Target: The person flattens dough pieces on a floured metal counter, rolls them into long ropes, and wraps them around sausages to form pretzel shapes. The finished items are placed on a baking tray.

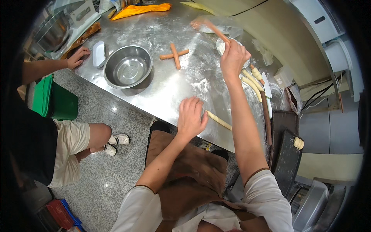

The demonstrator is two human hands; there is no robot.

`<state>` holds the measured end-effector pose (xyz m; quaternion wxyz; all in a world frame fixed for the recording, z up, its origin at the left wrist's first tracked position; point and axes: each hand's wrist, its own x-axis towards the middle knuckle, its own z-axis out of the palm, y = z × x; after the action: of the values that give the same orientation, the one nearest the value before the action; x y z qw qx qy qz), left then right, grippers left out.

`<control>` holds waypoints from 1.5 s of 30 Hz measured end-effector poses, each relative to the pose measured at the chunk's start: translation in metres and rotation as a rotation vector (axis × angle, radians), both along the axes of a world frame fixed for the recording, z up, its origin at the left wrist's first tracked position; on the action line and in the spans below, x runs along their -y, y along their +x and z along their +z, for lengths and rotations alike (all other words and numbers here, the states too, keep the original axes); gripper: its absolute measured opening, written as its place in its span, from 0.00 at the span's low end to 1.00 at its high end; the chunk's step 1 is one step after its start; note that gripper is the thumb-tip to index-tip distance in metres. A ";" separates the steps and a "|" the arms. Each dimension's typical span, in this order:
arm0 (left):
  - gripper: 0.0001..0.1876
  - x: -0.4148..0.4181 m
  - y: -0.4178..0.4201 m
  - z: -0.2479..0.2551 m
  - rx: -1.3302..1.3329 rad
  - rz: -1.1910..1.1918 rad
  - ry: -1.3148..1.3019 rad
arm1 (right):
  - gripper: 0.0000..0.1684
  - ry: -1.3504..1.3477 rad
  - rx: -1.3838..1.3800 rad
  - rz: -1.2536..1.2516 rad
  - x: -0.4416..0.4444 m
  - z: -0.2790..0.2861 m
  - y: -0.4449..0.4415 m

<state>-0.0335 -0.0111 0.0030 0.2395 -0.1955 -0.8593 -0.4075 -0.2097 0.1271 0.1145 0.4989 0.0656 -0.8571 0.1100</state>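
A sausage (216,30) is held by one end in my right hand (234,59), above the far right part of the steel table, near a plastic bag (221,27) and a bowl of white powder (221,46). My left hand (191,117) rests at the table's near edge with nothing in it, fingers slightly bent. Just right of its thumb lies a thin dough rope (218,119). Two sausages (175,56) lie crossed on the floured table. Further right are dough strips (252,84) and a sausage wrapped in dough (256,74).
A steel bowl (128,66) and white paper trays (98,54) stand at left, near a co-worker's hand (77,59). A knife (266,87), a long brown rod (265,119) and dark baking trays (285,162) are at right. One tray holds shaped dough (298,143).
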 end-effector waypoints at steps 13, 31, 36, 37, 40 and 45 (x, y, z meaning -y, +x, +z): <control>0.15 -0.001 -0.004 -0.006 -0.054 -0.023 0.095 | 0.08 -0.098 0.494 0.185 -0.038 -0.011 0.118; 0.16 0.041 -0.003 0.072 1.143 -0.596 0.690 | 0.23 -0.622 0.837 0.430 -0.086 -0.064 0.226; 0.14 0.046 -0.011 0.068 0.870 -0.324 0.262 | 0.13 -0.165 0.946 0.133 -0.061 -0.085 0.222; 0.14 0.044 -0.010 0.067 0.847 -0.283 0.198 | 0.13 -0.173 0.947 0.149 -0.062 -0.086 0.221; 0.14 0.034 -0.014 0.058 0.793 -0.315 0.101 | 0.10 -0.300 1.015 0.240 -0.073 -0.086 0.221; 0.14 0.009 -0.026 0.049 0.721 -0.383 -0.051 | 0.12 -0.886 1.205 0.562 -0.102 -0.083 0.227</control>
<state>-0.0591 -0.0205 0.0517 -0.1620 -0.2025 -0.8460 -0.4659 0.0169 0.2288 0.0314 -0.1170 0.0042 -0.8072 0.5785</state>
